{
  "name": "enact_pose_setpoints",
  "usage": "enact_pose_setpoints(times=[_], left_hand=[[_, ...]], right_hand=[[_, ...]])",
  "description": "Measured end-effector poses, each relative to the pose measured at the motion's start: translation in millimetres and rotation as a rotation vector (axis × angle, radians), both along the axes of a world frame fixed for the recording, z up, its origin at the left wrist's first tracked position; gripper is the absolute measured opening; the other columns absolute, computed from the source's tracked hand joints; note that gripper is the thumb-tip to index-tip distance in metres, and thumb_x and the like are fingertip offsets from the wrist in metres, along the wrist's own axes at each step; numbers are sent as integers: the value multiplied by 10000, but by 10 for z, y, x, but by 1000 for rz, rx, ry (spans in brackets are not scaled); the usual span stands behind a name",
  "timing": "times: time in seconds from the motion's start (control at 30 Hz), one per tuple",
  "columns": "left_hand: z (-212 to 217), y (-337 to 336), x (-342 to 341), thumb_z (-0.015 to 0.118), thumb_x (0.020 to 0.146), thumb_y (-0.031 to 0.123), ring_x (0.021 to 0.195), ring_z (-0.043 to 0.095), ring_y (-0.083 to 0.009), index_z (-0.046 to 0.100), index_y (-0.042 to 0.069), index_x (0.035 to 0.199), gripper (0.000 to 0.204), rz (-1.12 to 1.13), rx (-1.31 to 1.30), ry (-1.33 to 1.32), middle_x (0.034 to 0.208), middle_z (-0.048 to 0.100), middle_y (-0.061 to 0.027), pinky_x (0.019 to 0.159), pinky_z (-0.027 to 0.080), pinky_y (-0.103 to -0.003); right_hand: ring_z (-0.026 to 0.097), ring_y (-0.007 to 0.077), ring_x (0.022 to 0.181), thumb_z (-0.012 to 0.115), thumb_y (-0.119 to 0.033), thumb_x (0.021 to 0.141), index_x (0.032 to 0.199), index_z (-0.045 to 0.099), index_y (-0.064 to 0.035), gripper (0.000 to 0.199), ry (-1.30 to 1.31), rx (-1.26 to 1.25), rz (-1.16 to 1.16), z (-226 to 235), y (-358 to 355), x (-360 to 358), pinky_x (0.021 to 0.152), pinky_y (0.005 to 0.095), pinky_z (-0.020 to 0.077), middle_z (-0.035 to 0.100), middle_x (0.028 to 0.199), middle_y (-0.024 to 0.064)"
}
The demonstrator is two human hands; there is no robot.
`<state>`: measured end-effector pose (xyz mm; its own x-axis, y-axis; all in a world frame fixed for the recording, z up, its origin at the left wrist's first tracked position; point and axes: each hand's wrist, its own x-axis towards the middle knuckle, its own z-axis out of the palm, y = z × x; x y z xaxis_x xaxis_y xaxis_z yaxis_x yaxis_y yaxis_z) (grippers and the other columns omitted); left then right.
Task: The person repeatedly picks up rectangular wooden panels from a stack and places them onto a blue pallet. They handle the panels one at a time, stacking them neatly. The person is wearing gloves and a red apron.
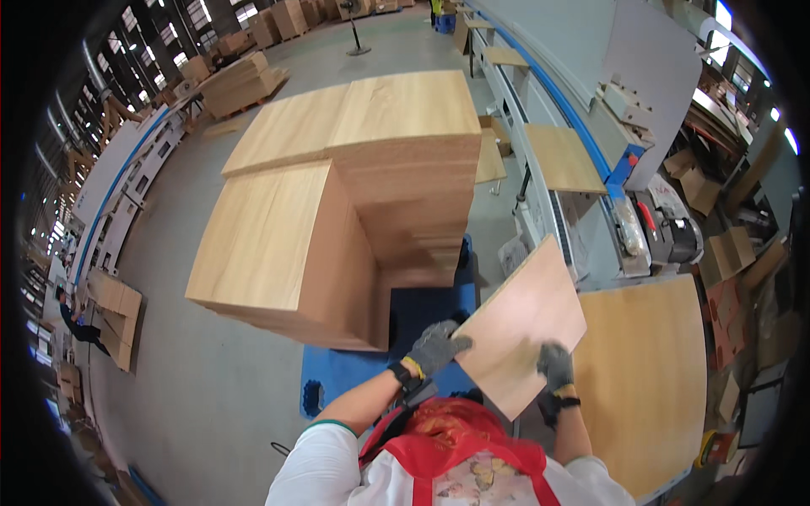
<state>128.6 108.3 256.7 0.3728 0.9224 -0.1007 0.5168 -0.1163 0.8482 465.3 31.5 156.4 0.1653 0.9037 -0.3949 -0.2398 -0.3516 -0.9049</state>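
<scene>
A flat wooden board (521, 325) is held tilted in front of my body, its pale pinkish face toward me. My left hand (436, 347), in a grey knit glove, is closed on the board's left edge, thumb over the face. On the opposite side my right hand (555, 368), gloved alike and a little blurred, grips the lower right edge; some of its fingers are hidden. Just right of the held board lies a large wood-grain panel (645, 379) on a low surface. Tall stacks of wood-grain boards (405, 105) rise ahead, with a lower stack (261, 236) at the near left.
The stacks stand on a blue plastic pallet (337, 371). Along the right runs a long machine with a blue rail (557, 105), a single board (564, 158) resting on its side supports. Another person (78, 325) is far left beside a board stack (118, 308). A stand fan (357, 38) is farther back.
</scene>
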Motion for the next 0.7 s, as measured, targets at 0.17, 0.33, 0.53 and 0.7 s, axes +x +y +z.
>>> enact_pose_setpoints(times=[0.17, 0.33, 0.53, 0.7], left_hand=[[86, -171, 96, 685, 857, 368, 576, 597, -199, 642, -5, 806, 379, 168, -350, -257, 670, 598, -130, 555, 482, -359], [-291, -294, 42, 654, 858, 420, 622, 638, -266, 645, -12, 795, 437, 182, -370, -248, 667, 596, -154, 591, 494, -371], [689, -332, -711, 624, 903, 248, 701, 634, -242, 668, -2, 905, 254, 128, -97, -173, 750, 622, -143, 656, 515, -382], [948, -618, -2224, 632, 873, 108, 882, 628, -260, 686, 63, 1000, 145, 336, 927, 483, 988, 635, -114, 763, 512, -360]], right_hand=[[573, 346, 1115, 708, -409, 824, 1403, 327, 90, 854, -1375, -45, -416, -367, -144, 76, 963, 392, 460, 549, 1256, 256], [562, 373, 1150, 720, -532, 769, 1416, 333, 80, 972, -532, -711, 83, 173, -896, 463, 987, 395, 447, 525, 1329, 254], [606, 154, 907, 615, -307, 933, 1212, 582, -23, 399, -21, -90, -260, 532, -969, -690, 805, 303, 502, 648, 1068, 50], [596, 175, 928, 595, -226, 937, 1154, 578, 9, 320, -357, 216, 44, 984, -230, -1451, 808, 322, 498, 638, 1061, 95]])
